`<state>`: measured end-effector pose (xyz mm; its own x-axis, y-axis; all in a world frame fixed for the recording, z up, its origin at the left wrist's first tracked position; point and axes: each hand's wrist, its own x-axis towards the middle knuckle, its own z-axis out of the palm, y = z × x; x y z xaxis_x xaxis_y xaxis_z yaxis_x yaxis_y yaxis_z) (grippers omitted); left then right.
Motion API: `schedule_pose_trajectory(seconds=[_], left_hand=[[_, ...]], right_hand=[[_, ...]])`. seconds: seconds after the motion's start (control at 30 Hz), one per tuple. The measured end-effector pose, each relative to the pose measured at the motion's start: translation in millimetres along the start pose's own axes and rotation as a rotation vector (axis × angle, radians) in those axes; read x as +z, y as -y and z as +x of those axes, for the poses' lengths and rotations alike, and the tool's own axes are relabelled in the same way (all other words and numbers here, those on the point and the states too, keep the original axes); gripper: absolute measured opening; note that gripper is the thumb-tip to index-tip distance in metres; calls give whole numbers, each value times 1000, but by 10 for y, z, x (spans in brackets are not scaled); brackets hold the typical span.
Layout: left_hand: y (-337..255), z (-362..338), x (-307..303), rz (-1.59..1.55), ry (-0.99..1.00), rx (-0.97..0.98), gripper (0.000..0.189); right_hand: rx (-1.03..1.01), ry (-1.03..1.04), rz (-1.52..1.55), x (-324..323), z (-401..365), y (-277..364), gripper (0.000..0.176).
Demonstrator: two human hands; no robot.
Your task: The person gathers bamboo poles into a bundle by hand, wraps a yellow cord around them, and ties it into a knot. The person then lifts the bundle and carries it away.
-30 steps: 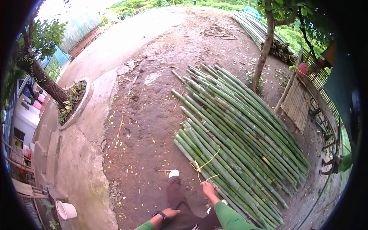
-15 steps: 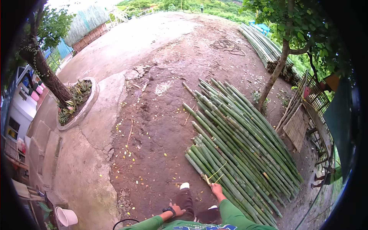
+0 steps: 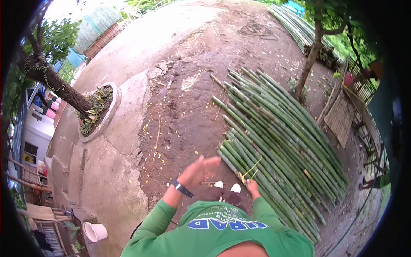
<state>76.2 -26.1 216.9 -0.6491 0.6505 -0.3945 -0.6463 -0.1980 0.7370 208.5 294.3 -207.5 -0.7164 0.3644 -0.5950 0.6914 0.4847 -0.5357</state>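
Note:
A big pile of green bamboo poles (image 3: 274, 150) lies on the ground ahead and to my right. At its near left edge my right hand (image 3: 252, 186) is closed around the end of a pale yellow tie strip (image 3: 243, 176). Thin yellow-green strands of it run across the nearest poles. My left hand (image 3: 199, 171), with a dark watch on the wrist, is raised in front of me over the dirt. Its fingers are stretched out and it holds nothing; the hand is slightly blurred.
A slim tree (image 3: 309, 64) stands beyond the pile, with more poles (image 3: 295, 30) stacked behind it. On the left are a planter with a curved rim (image 3: 112, 115) and a white bucket (image 3: 95, 231). A person's leg (image 3: 369, 184) shows at far right.
My left hand has risen from near my leg and reached forward, its fingers now extended. The right hand stays on the tie strip. The view has tilted down and my feet now stand side by side.

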Motion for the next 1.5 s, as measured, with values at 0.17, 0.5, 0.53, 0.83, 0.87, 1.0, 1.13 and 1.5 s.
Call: schedule_pose_trajectory(seconds=[0.17,0.5,0.53,0.83,0.87,1.0,1.13,1.5], left_hand=[[-193,504,-143,-436,97,195,87],[2739,860,-2038,859,-329,-755,102],[2747,850,-2153,712,-316,-753,98],[1303,827,-1208,1417,205,-589,86],[1037,814,-975,1465,262,-420,84],[-87,1334,-622,1143,454,-234,50],[-1507,1221,-86,483,295,478,34],[-2740,269,262,-1,1022,1024,45]], right_hand=[[-3,-24,100,-132,-95,41,37],[99,-20,56,-333,-445,-177,32],[131,-28,74,-323,-455,-199,32],[127,-120,230,-164,-172,136,35],[52,-161,203,6,17,-5,37],[137,-158,243,120,362,132,36],[261,-194,326,335,470,314,37],[237,-254,93,387,277,802,36]])
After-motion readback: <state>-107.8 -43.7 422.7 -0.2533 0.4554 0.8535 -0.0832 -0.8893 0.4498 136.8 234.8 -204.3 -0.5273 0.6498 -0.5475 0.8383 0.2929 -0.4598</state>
